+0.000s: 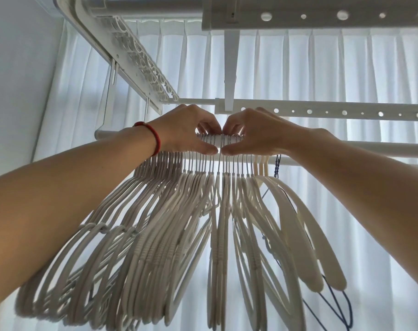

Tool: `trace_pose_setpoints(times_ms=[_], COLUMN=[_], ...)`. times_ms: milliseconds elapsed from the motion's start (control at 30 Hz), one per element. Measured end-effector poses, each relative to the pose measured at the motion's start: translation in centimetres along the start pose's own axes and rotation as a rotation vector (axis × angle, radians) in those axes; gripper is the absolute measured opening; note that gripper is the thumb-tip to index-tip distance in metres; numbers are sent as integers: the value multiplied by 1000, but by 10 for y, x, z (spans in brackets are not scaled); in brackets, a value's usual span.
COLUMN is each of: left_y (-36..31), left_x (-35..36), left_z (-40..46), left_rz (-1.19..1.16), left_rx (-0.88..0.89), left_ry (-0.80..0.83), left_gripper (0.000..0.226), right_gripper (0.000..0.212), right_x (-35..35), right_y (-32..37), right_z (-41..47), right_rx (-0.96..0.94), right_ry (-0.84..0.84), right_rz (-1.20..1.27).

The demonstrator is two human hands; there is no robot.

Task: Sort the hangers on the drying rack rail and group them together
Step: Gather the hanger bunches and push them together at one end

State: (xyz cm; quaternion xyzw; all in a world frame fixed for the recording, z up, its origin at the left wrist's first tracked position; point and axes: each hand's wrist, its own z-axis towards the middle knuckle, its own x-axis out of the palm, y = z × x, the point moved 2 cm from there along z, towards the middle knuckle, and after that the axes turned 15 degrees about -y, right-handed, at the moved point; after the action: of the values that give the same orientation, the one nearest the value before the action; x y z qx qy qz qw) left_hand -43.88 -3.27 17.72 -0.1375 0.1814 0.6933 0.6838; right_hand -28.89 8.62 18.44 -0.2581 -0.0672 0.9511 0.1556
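Hangers (179,223): white, hooks packed along rail (370,149), rail runs L–R, bodies hang down. Left hand (186,130) & right hand (253,132) both pinch hooks, thumbs nearly touching.

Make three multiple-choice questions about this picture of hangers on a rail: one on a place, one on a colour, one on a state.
1. Where do the two hands meet?
A. At the hanger hooks on the rail
B. At the bottom of the hangers
C. On the curtain

2. What colour is the wristband?
A. Green
B. Red
C. Black

3. How do the hangers hang?
A. Spread far apart
B. Lying on a floor
C. Packed close together

Answers:
1 A: the left hand and right hand curl round the hooks on the rail.
2 B: the wristband on the left wrist is red.
3 C: the hangers hang bunched, fanning downward.
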Motion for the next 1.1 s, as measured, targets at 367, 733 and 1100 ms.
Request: trace_pose_setpoints(times_ms=[367,733,1100], left_y=[-8,-16,-24], left_x=[4,8,14], left_z=[0,2,8], left_rz=[-5,39,24], left_rx=[-18,-16,9], left_ry=[1,7,3], left_gripper=[53,49,54], right_gripper=[46,44,40], right_x=[-5,-9,-15], right_y=[-3,-15,-26], right_z=[-3,-7,-17], right_rx=[33,68,94], right_ry=[-5,35,10], right_rz=[12,18,82])
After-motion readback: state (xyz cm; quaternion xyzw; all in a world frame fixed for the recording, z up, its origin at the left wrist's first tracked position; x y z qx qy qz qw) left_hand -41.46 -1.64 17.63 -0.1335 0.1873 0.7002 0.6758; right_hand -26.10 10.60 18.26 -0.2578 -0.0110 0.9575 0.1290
